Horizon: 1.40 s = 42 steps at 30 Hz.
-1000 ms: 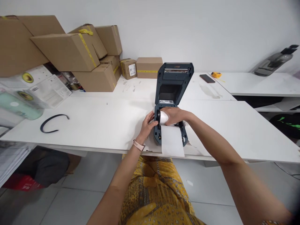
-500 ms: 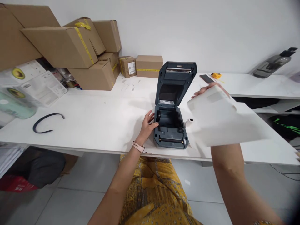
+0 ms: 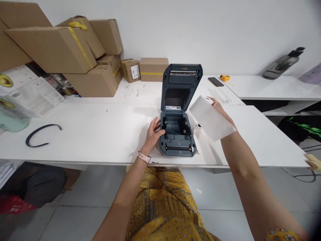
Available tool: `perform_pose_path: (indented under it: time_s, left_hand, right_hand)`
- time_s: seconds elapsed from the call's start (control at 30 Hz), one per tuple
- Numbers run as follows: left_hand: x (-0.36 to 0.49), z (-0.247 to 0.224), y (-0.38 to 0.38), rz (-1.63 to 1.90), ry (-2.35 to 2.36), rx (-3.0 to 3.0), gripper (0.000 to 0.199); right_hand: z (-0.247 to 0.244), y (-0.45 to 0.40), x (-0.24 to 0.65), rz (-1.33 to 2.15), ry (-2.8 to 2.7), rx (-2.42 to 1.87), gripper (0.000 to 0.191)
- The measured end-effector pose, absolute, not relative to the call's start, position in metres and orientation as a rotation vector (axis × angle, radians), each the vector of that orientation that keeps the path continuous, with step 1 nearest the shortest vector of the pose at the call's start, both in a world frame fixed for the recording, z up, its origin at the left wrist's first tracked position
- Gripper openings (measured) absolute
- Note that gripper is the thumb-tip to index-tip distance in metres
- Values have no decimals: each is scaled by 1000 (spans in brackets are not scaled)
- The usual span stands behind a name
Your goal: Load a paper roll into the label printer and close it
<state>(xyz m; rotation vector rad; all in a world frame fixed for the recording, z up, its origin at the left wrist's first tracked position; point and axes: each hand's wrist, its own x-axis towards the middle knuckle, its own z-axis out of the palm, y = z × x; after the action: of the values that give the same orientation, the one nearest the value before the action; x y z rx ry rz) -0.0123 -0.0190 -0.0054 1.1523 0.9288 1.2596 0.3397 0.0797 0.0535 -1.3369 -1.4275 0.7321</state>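
A dark grey label printer [image 3: 177, 134] stands on the white table with its lid [image 3: 182, 87] raised and its inner bay in view. My left hand [image 3: 151, 134] lies along the printer's left side, fingers spread, thumb on its edge. To the right, my right hand [image 3: 217, 106] grips a roll of white label paper [image 3: 206, 99] above the table. A loose sheet from the roll hangs toward my forearm and hides part of the hand. Close to the printer's right side lies a small white roll [image 3: 196, 128] with unrolled paper [image 3: 207, 144].
Cardboard boxes [image 3: 82, 80] are stacked at the back left. On the table lie a black headband [image 3: 40, 134], a phone [image 3: 215, 81] and a yellow tape measure [image 3: 225, 78]. A dark bottle [image 3: 281, 65] stands on the right against the wall.
My right hand has turned the paper roll and brought it lower, nearer the printer; its hanging sheet now looks smaller. My left hand stays at the printer's side. The view has shifted slightly right.
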Motion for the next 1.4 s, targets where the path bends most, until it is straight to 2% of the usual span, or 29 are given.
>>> perform_pose_path:
  time_s: [0.23,0.53,0.6,0.73,0.8,1.0,1.23,1.4]
  left_hand:
    - [-12,-8,-17,1260,920,1146,100]
    - [-13,-14,-13,1259,901,1188,102]
    - [-13,-13,-14,1262,901,1182,101]
    - [-11,-11,-16,1263,909,1174,99]
    - [-11,-11,-16,1260,916,1183,99]
    - [-11,-12,-15,1262,914,1200,100]
    - [-11,-10,-16,1266,917,1158,101]
    - [-11,-8,-17,1263,919,1162,102]
  right_hand:
    - [21,102,322,924,-1177,-1370,72]
    - [-7,91,309,1015,-1163,-1280,93]
    - [-11,82,311,1050,-1126,-1226,87]
    - [-22,52,323,1062,-903,-1210,50]
    - [-25,34,327,1055,-888,-1223,43]
    - [-14,-1,317,1327,-1133,-1188,65]
    - [-1,-6,306,1369,-1311,-1186,62]
    - [0,-13,310,1315,-1211,-1278,61]
